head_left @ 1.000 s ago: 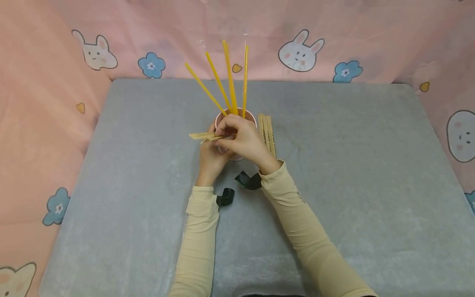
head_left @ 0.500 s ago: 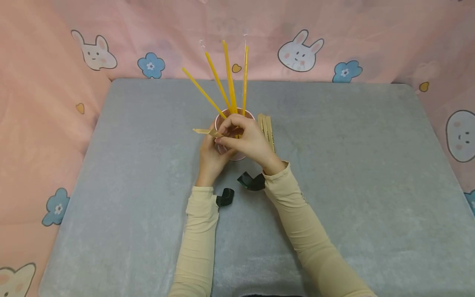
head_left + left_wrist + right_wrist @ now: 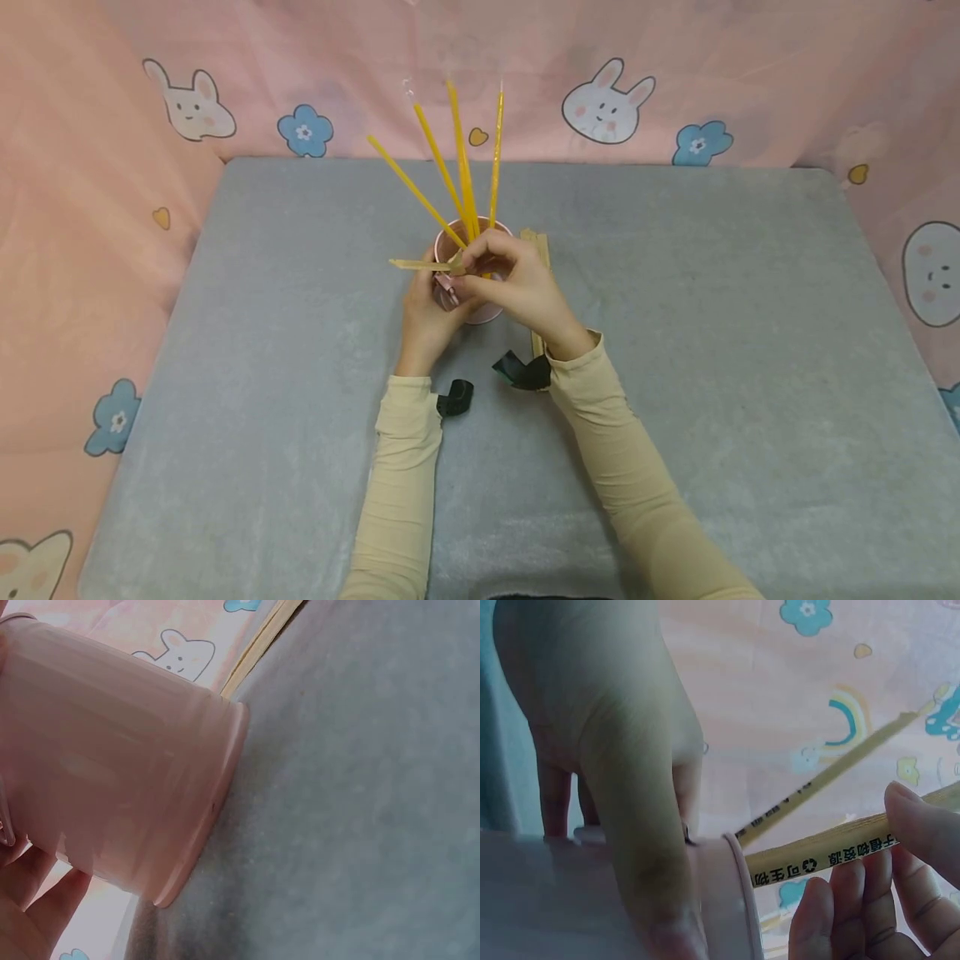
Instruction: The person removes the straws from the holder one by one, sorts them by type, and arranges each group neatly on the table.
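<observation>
Wrapped straw point(image 3: 821, 855) – print legible in R wrist view only – head can't.

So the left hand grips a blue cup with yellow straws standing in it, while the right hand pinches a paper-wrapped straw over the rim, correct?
Not quite: the cup is pink, not blue, as the head view shows. The left hand does grip it, yellow straws stand in it, and the right hand pinches a paper-wrapped straw over its rim.

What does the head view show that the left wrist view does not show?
Only the head view shows the yellow straws standing in the cup, the right hand pinching a wrapped straw, and both sleeves. Only the left wrist view shows the cup's base on the cloth. Both show the pink cup, the left hand at it and the grey cloth.
</observation>
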Available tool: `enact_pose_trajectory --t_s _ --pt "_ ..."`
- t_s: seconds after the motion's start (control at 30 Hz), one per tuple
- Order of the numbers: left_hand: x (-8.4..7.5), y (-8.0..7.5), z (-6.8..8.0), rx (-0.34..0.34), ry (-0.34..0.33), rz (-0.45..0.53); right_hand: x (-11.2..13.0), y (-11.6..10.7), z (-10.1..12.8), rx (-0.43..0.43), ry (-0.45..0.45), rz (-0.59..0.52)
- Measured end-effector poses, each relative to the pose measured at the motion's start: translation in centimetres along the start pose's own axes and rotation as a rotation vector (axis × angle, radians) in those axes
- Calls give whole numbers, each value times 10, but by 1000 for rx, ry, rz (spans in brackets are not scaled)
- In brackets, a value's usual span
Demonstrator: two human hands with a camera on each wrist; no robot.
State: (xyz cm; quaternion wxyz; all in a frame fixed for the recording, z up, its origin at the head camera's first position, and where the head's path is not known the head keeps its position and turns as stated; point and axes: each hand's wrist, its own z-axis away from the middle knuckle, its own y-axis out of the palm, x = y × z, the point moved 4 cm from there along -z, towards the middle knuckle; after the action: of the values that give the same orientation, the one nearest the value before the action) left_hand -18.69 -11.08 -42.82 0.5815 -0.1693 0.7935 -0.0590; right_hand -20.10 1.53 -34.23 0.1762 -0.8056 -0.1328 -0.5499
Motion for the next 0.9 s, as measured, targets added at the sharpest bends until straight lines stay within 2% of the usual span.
enact_pose_trajectory --t_s 0.2,0.5,0.67,0.9 --pt "-1 2 -1 3 -33 0 1 -13 7 -61 -27 -19" --pt "0 3 -2 10 -42 19 -1 -27 8 -110 5 -94" --pt "1 2 -3 15 -54 14 5 -37 10 -147 -31 -154" --pt "1 2 -1 12 -64 22 12 -55 14 -244 -51 -121"
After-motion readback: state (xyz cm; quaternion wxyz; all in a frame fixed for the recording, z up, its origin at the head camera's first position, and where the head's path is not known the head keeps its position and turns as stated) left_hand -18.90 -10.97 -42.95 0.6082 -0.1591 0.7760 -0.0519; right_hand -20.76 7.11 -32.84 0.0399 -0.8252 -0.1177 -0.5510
